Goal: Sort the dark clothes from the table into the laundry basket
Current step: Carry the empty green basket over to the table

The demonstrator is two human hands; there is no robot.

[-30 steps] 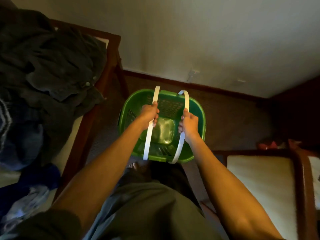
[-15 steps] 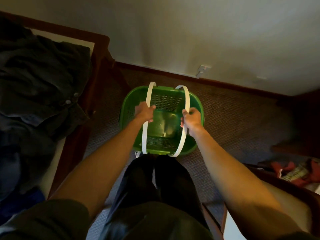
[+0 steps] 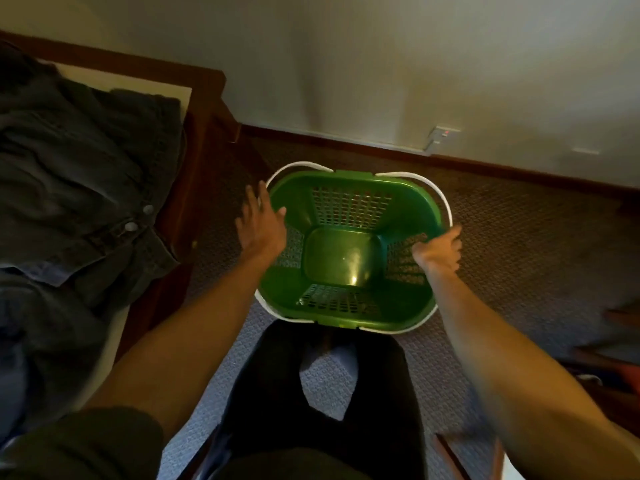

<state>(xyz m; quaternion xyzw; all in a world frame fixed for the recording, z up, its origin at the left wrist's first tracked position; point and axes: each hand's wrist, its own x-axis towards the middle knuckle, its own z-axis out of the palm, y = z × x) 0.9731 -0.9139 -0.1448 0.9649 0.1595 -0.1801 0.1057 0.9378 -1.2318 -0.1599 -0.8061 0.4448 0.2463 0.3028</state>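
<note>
I see the green basket [image 3: 349,251] on the carpet [image 3: 519,244], near my legs — my left hand [image 3: 261,225] spread wide at its left rim, right hand [image 3: 438,251] gripping the right rim. Dark clothes [image 3: 79,181] lie piled on the bench [image 3: 204,133], left.

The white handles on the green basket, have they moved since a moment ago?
Yes. The white handles were upright over the green basket; now they lie folded down along its rim. The left hand has let go; the right hand is at the rim.
</note>
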